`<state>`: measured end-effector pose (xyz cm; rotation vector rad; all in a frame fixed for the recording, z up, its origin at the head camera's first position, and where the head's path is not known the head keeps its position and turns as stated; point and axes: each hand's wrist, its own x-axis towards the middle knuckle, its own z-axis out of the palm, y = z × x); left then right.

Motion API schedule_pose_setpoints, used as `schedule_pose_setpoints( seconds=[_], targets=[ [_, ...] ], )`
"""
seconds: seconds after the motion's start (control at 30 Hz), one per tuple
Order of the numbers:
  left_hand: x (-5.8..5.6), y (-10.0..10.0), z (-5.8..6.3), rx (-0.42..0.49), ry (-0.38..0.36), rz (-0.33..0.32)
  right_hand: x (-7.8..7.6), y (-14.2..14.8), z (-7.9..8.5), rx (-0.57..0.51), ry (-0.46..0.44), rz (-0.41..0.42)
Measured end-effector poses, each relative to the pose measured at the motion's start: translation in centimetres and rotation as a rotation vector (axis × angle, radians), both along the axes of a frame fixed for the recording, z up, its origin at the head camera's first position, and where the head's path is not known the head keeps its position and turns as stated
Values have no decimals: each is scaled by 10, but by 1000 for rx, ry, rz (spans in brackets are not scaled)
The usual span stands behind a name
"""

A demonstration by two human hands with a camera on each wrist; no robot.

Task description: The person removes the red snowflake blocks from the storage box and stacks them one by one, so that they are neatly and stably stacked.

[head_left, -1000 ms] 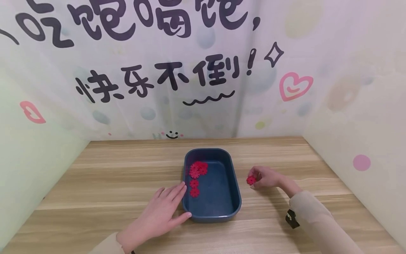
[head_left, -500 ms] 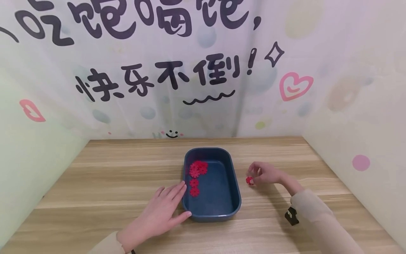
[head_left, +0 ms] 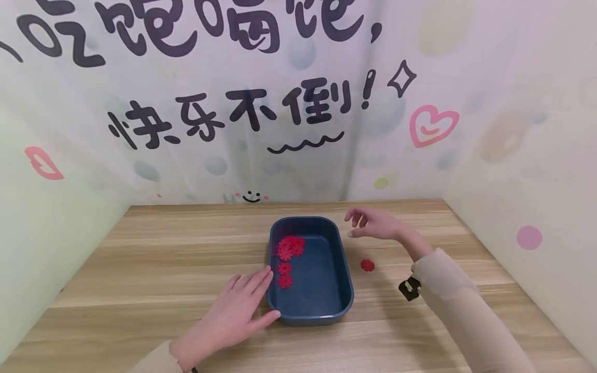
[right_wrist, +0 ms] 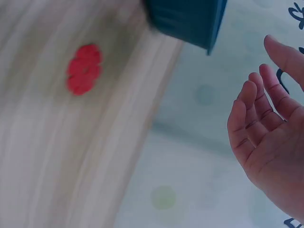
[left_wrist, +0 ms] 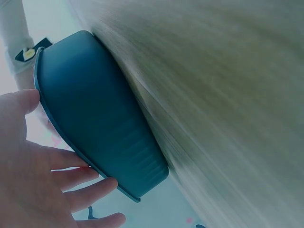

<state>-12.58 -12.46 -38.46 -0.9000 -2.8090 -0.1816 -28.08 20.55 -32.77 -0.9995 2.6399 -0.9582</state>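
A flat, red, scallop-edged disc (head_left: 367, 265)

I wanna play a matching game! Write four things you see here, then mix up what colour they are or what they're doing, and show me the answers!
Things:
1. tray
2. left hand
3. right hand
4. lone disc

Clues:
A. red
B. touching the tray
C. dark blue
D. in the air, holding nothing

Pairs: 1-C, 2-B, 3-D, 4-A
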Motion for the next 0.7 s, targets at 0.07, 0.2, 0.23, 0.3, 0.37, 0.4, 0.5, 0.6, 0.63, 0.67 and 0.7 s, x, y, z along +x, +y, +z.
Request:
schedule_pose_setpoints(
  seconds=[0.07, 0.2, 0.23, 0.3, 0.37, 0.4, 0.5, 0.6, 0.63, 0.67, 0.7],
  targets=[
    [0, 0, 0, 6, 5, -3, -2, -9, 9, -8, -8, 9],
    [0, -1, 1, 7, 12, -7, -5, -28, 23, -12, -35, 8],
    [0, -1, 1, 8, 12, -9, -5, -33, 27, -5, -50, -1],
    [0, 0, 1, 11, 13, -12, -7, -42, 33, 10, -70, -10],
    [0, 0, 1, 14, 14, -13, -8, -51, 38, 31, -77, -15],
    [0, 0, 1, 16, 13, -12, -9, -56, 40, 47, -79, -19],
    [0, 0, 1, 15, 14, -7, -11, -69, 45, 80, -65, -8],
    [0, 0, 1, 17, 16, -4, -13, -82, 44, 106, -54, 8],
    [0, 0, 1, 16, 17, -4, -14, -86, 43, 109, -52, 17],
    [1, 0, 1, 18, 17, -4, -14, -90, 41, 115, -49, 21],
    [1, 0, 1, 18, 16, -4, -15, -94, 40, 122, -49, 22]
  ],
)
